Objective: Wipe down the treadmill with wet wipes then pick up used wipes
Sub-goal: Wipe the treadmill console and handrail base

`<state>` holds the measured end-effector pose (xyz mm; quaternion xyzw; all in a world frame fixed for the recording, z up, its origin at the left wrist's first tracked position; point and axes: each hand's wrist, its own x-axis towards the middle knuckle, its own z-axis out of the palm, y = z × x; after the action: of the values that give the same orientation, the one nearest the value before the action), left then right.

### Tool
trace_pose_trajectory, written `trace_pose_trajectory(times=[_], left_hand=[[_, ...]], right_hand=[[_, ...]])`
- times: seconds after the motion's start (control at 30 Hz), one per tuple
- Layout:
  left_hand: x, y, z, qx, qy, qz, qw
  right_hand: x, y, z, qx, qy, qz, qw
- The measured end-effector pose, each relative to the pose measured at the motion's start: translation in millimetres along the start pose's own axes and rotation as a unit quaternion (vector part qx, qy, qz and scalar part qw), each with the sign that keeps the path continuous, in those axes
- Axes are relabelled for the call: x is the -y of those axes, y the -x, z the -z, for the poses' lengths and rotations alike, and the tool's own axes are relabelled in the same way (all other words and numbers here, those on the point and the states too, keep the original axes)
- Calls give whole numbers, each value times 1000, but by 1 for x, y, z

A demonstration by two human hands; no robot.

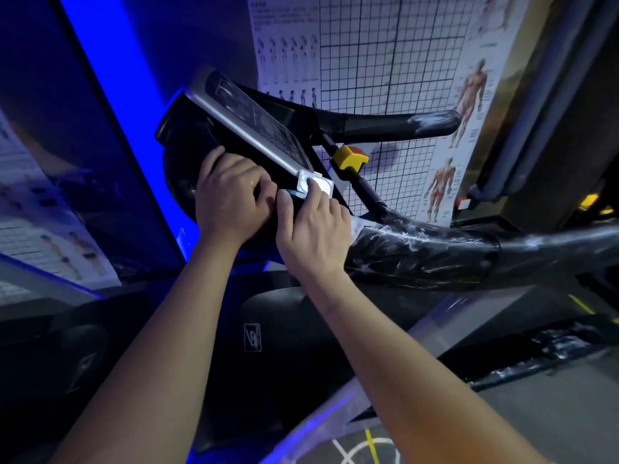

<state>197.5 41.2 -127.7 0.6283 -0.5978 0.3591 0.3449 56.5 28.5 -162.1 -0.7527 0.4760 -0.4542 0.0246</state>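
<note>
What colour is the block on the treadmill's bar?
The block is yellow, red-topped; head view.

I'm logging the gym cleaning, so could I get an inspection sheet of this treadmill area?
Surface: treadmill console, dark; handrail wrapped in plastic film.
Job's things: wet wipe pack with a white lid, held at the console's lower edge; no loose wipe seen.
Clutter: nothing seen.
Grippers: left hand grips the pack; right hand pinches it at the lid.
Cables: nothing seen.
Surroundings: yellow stop button on the crossbar; anatomy poster with a grid behind; blue light strip at left.
</note>
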Motion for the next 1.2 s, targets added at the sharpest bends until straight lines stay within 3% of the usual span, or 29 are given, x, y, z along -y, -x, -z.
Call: trace_pose_trajectory(times=[0.13,0.27,0.53,0.63,0.9,1.07,1.2], left_hand=[[-1,0,-1,-11,-3,2,1000],[0,0,-1,-20,5,3,1000],[0,0,-2,-23,12,2,1000],[-2,0,-2,-19,8,4,1000],[-2,0,2,-4,10,3,1000],[-1,0,-1,-15,8,4,1000],[-3,0,-1,-21,6,6,1000]], right_hand=[[-19,19,4,6,-27,70,997],[-36,26,27,32,-135,103,985],[-78,53,6,-49,69,198,977],[-70,41,2,-66,81,212,972],[-37,11,22,45,-30,159,986],[-80,13,47,32,-102,175,979],[-91,10,33,-41,-133,208,968]])
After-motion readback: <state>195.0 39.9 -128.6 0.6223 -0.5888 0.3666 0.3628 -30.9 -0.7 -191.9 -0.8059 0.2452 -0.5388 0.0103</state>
